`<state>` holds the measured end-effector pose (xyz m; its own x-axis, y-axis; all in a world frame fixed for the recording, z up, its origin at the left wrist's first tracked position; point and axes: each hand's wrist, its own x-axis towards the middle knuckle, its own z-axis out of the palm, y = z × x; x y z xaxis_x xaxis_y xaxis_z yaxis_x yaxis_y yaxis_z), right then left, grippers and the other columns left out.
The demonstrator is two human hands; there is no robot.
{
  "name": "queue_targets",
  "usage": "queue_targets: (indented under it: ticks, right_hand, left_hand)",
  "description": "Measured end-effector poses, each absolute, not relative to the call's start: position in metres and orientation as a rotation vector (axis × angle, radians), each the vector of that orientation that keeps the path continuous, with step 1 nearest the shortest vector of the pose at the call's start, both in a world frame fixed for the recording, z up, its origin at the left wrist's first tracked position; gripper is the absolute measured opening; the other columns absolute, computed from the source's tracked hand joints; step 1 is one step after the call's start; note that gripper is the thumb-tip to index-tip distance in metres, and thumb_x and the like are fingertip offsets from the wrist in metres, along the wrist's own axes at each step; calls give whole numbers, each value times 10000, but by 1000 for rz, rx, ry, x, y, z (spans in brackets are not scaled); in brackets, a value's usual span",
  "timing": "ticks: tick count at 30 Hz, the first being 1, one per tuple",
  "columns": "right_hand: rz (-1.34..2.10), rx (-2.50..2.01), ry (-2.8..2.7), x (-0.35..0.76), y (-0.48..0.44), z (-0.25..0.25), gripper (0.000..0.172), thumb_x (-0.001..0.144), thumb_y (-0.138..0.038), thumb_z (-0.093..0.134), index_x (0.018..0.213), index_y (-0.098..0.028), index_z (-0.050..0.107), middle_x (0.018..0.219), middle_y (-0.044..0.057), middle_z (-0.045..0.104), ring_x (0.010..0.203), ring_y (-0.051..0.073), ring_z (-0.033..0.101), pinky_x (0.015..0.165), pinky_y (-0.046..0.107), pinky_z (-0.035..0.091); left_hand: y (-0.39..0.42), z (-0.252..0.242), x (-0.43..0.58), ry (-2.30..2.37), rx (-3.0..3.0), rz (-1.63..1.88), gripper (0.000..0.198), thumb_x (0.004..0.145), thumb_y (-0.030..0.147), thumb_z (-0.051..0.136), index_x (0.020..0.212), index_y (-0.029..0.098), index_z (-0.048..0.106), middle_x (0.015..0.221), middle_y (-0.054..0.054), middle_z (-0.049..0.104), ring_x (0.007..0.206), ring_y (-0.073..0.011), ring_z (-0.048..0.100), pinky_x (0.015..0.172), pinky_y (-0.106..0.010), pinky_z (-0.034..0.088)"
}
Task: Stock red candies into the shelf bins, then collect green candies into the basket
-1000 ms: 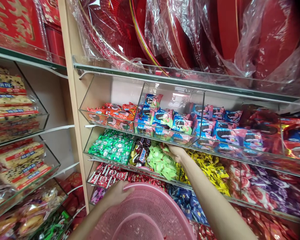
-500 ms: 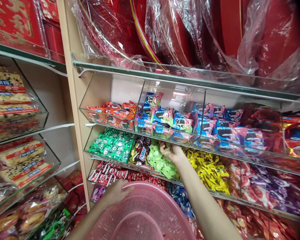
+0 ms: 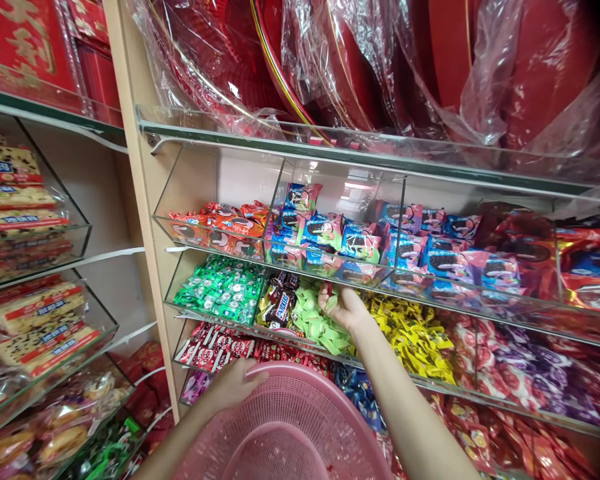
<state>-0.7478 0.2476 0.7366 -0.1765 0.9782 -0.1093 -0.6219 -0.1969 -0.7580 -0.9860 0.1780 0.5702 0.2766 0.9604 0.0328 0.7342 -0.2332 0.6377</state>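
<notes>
My left hand (image 3: 237,385) is closed on the left rim of a pink plastic mesh basket (image 3: 280,373), which tilts toward me below the shelves. My right hand (image 3: 343,307) reaches into a bin of light-green wrapped candies (image 3: 316,325), under the shelf above. Its fingers are curled round a light-green wrapped candy (image 3: 332,302); a small red patch shows by the fingertips. Snickers bars (image 3: 282,307) lie just left of the green candies. Yellow wrapped candies (image 3: 410,337) fill the space to the right of my wrist.
Clear dividers (image 3: 404,220) split the shelves. Blue cookie packets (image 3: 323,230) sit in the row above my right hand. Green-and-white candies (image 3: 223,290) lie at the left. Red plastic-wrapped goods (image 3: 380,60) stand on top. A wooden upright (image 3: 133,173) separates the left shelves with bagged pastries (image 3: 45,310).
The view has shifted slightly, so the shelves sit a little further left. My right hand's fingers have curled in and lifted a little over the green candies. The left hand keeps its hold.
</notes>
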Motion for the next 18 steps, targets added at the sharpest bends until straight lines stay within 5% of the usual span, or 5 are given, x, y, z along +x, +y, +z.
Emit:
queue_targets:
  ticks: [11, 18]
  right_hand:
    - [1823, -634, -378, -752, 244, 738, 291, 910, -159, 363, 621, -183, 349, 489, -57, 387, 367, 30, 347, 316, 84, 252]
    - [1816, -617, -324, -752, 240, 743, 230, 906, -138, 338, 694, -181, 416, 561, -30, 446, 456, 45, 461, 327, 61, 311]
  left_hand:
    - [176, 573, -987, 1561, 2040, 570, 477, 802, 600, 366, 700, 176, 561, 624, 29, 561, 598, -120, 501, 547, -202, 283]
    - [174, 578, -987, 1575, 2027, 557, 462, 798, 587, 388, 708, 176, 579, 636, 24, 567, 600, -121, 494, 558, -209, 285]
